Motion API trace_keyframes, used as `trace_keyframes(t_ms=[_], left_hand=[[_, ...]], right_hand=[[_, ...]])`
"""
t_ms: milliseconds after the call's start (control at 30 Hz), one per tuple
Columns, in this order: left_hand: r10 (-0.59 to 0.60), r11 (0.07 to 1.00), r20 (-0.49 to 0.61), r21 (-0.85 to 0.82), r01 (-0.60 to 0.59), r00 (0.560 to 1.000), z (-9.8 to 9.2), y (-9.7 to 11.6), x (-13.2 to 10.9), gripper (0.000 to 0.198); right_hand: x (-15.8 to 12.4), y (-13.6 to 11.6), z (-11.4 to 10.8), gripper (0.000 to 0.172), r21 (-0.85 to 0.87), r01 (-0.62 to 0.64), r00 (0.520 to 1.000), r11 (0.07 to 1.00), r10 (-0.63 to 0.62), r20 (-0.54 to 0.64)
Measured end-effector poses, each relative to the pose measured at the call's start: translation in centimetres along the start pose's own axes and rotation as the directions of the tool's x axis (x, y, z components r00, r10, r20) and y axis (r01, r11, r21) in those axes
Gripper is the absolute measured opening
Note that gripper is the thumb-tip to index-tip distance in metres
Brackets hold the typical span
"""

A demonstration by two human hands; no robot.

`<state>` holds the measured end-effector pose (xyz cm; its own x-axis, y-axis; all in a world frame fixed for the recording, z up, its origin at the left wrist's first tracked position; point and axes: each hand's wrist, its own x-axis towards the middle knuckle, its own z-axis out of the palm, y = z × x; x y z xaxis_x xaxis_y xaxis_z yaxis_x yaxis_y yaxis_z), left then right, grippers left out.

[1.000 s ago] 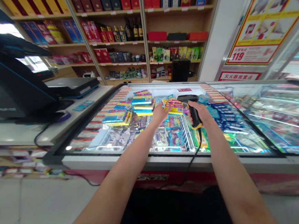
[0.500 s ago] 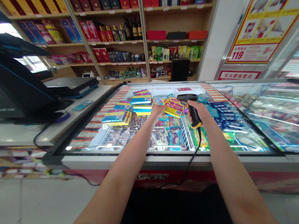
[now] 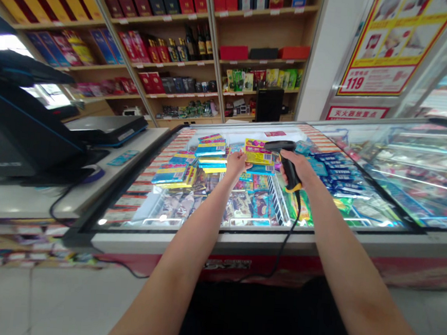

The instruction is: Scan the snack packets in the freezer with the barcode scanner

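Left hand (image 3: 237, 163): fingers bunched, apparently pinching the lower edge of a yellow-and-pink packet (image 3: 256, 152).
Right hand (image 3: 299, 168): wrapped firmly around a barcode scanner (image 3: 290, 170), whose head sits just beside the packet.
Packet position: held up above a wire basket (image 3: 277, 205) in a chest freezer (image 3: 202, 240).
Drop risk: so small a pinch could let the packet slip among the similar packets below.
Cord risk: the scanner's cord (image 3: 292, 229) drapes over the freezer's front edge, so a sudden pull could snag it and jerk the scanner.
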<state>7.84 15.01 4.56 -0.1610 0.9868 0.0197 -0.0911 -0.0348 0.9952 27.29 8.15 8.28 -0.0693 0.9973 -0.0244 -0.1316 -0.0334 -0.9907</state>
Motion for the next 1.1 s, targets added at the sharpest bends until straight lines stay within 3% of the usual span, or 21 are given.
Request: trace_keyframes(t_ms=[333, 1100], left_hand=[[0.124, 0.991, -0.091, -0.030, -0.127, 0.988, -0.2, -0.5, 0.7, 0.006], [0.144, 0.989, -0.090, -0.027, -0.147, 0.985, -0.3, -1.1, 1.4, 0.004]], right_hand=[[0.2, 0.2, -0.2, 0.029, -0.030, -0.005, 1.000, 1.000, 0.006, 0.004], [0.1, 0.3, -0.3, 0.030, -0.071, -0.012, 1.000, 0.997, 0.014, 0.024]])
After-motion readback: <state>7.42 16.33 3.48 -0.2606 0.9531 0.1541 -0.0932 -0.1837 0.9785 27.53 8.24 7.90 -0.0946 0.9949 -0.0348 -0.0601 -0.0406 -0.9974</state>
